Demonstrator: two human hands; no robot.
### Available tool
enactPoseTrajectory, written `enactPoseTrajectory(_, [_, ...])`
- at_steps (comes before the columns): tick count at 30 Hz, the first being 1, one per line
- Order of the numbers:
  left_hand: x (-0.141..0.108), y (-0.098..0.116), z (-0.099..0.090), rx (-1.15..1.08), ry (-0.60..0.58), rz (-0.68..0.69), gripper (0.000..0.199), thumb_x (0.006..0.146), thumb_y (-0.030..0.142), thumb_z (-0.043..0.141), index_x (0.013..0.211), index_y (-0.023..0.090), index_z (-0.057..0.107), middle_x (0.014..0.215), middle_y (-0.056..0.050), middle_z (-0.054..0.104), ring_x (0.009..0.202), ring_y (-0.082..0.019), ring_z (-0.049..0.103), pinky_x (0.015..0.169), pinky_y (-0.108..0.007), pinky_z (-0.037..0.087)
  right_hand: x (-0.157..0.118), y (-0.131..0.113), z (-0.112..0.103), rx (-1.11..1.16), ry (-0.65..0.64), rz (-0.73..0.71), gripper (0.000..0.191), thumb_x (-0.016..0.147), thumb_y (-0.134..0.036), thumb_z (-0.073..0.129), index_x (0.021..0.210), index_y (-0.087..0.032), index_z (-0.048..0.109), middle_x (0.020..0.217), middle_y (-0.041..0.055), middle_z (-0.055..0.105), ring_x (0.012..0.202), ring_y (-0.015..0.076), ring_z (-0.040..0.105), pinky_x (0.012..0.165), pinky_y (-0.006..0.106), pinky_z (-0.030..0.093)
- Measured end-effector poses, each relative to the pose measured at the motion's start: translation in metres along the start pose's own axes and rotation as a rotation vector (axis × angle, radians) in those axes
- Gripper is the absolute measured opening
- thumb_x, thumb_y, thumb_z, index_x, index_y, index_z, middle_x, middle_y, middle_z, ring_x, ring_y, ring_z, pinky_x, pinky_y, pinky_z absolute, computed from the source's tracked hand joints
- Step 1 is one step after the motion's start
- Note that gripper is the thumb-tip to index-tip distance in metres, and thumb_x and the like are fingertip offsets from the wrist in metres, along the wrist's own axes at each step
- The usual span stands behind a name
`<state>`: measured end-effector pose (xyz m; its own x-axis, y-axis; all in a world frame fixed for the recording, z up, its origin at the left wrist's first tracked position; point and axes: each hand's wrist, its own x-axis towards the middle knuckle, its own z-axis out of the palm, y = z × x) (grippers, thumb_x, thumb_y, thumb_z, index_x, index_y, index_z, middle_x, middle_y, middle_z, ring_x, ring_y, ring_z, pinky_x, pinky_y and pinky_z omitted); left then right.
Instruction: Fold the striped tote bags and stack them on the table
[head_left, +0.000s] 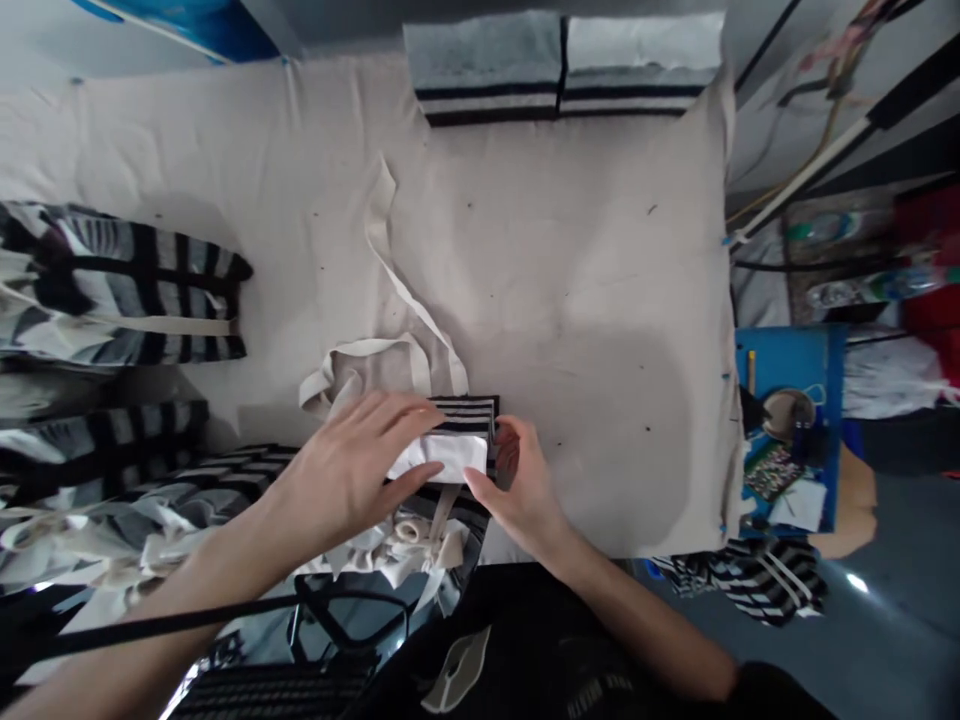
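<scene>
At the near edge of the table a black-and-white striped fabric piece [469, 412] lies between my two hands, with a small white folded rectangle [450, 457] on top. My left hand [360, 450] grips the left side, its thumb on the white rectangle and its fingers above it. My right hand [525, 485] holds the right end, thumb at the rectangle's lower right corner, fingers curled at the fabric's edge. Its fingertips are partly hidden. A long cream strap [409, 295] trails from behind the fabric across the table. Rolled cream cloth strips [409, 530] hang just below my hands.
Two stacks of striped fabric [487, 75] sit at the far edge of the cloth-covered table [600, 260]. Bundles of striped fabric [165, 285] tied with straps crowd the left side. Off the right edge stands a blue tray [832, 400] with small items; plastic bottles [847, 290] lie beyond.
</scene>
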<state>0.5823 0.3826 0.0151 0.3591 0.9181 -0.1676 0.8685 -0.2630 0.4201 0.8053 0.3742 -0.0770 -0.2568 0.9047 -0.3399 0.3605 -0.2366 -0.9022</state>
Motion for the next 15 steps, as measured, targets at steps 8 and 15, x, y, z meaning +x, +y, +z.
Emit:
enactPoseTrajectory(8, [0.038,-0.021,0.026,-0.043,-0.255,0.094,0.044,0.1,0.053,0.057,0.129,0.022,0.064,0.127,-0.01,0.069,0.116,-0.028,0.063,0.099,-0.045,0.05,0.004,0.015,0.01,0.087,-0.057,0.07,0.058,0.078,-0.039,0.073,0.128,-0.026,0.045,0.112,0.0051,0.06,0.091,0.0203,0.064,0.081,0.039,0.059])
enactPoseTrajectory(15, [0.038,-0.023,0.031,-0.07,-0.292,0.127,0.049,0.096,0.052,0.064,0.135,0.024,0.062,0.132,-0.01,0.067,0.122,-0.029,0.061,0.106,-0.047,0.047,0.003,0.03,0.012,0.102,-0.06,-0.003,0.067,0.073,-0.038,0.078,0.13,-0.026,0.043,0.112,0.0067,0.058,0.093,0.0224,0.063,0.081,0.042,0.06])
